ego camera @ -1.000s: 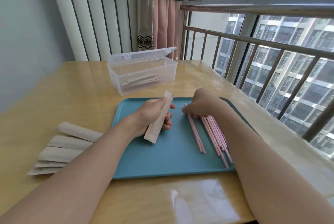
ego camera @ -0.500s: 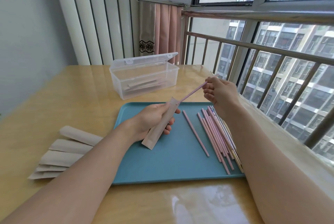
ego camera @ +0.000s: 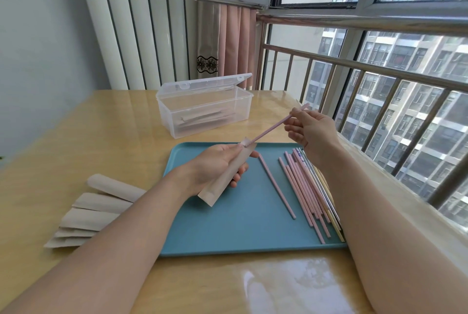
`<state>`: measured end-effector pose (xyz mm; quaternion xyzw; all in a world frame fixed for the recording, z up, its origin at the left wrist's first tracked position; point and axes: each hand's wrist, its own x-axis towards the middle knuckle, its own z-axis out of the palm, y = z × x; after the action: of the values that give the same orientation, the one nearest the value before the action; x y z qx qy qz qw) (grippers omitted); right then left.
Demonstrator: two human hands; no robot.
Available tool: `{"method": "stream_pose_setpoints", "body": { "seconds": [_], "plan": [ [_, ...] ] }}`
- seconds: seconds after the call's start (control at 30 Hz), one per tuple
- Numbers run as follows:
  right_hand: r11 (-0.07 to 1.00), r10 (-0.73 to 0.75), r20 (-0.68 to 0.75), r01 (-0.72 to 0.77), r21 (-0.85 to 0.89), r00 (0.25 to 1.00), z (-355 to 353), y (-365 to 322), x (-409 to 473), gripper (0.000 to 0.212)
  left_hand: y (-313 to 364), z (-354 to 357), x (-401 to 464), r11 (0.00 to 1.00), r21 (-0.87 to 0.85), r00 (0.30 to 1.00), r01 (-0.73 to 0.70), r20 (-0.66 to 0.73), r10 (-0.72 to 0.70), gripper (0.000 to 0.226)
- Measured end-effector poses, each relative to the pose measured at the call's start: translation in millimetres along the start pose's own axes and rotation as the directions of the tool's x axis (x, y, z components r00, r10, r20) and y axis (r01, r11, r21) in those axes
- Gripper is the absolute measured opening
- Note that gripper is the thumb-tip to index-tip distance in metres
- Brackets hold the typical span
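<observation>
My left hand (ego camera: pixel 215 166) grips a long brown paper sleeve (ego camera: pixel 228 176) above the blue tray (ego camera: pixel 228 232). My right hand (ego camera: pixel 311 131) pinches a pink stick (ego camera: pixel 273 129) near its far end. The stick's lower tip sits in the open mouth of the sleeve. Several more pink sticks (ego camera: pixel 304 192) lie in a row on the right side of the tray, one (ego camera: pixel 276 187) apart from the rest.
Empty paper sleeves (ego camera: pixel 96 209) are fanned out on the wooden table (ego camera: pixel 101 131) left of the tray. A clear plastic box (ego camera: pixel 205 108) with its lid open holds a few filled sleeves behind the tray. A metal railing (ego camera: pixel 379 78) and window run along the right.
A second ago my right hand was down on the pile of sticks; it has lifted one stick and brought its tip to the sleeve's mouth. My left hand has kept the sleeve raised.
</observation>
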<state>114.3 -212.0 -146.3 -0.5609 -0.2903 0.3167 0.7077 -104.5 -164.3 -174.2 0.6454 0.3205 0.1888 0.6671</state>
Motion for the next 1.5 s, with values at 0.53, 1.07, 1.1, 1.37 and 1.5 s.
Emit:
{"method": "stream_pose_setpoints", "body": {
  "seconds": [0.53, 1.07, 1.1, 1.37, 1.5],
  "plan": [
    [0.999, -0.005, 0.045, 0.007, -0.033, 0.999, -5, 0, 0, 0.02, -1, -3, 2, 0.999, -0.014, 0.998, -0.038, 0.041, 0.039, 0.042],
    [0.97, 0.066, 0.281, 0.004, -0.242, 0.958, 19, 12, -12, 0.026, -3, -4, 6, 0.999, -0.006, 0.999, -0.046, -0.003, 0.046, 0.042],
    [0.959, 0.074, 0.304, 0.016, -0.283, 0.95, 20, 13, -13, 0.023, -4, -5, 7, 0.999, -0.007, 0.999, -0.045, -0.01, 0.045, 0.042],
    [0.864, 0.153, 0.477, 0.117, -0.489, 0.866, 23, 20, -14, 0.025, -7, -7, 11, 0.999, -0.026, 0.999, -0.034, -0.015, 0.033, 0.043],
    [0.779, 0.088, 0.34, 0.148, -0.609, 0.936, 20, 19, -10, 0.038, -8, -9, 12, 0.998, -0.031, 0.998, -0.047, -0.043, 0.045, 0.042]
  ]
}}
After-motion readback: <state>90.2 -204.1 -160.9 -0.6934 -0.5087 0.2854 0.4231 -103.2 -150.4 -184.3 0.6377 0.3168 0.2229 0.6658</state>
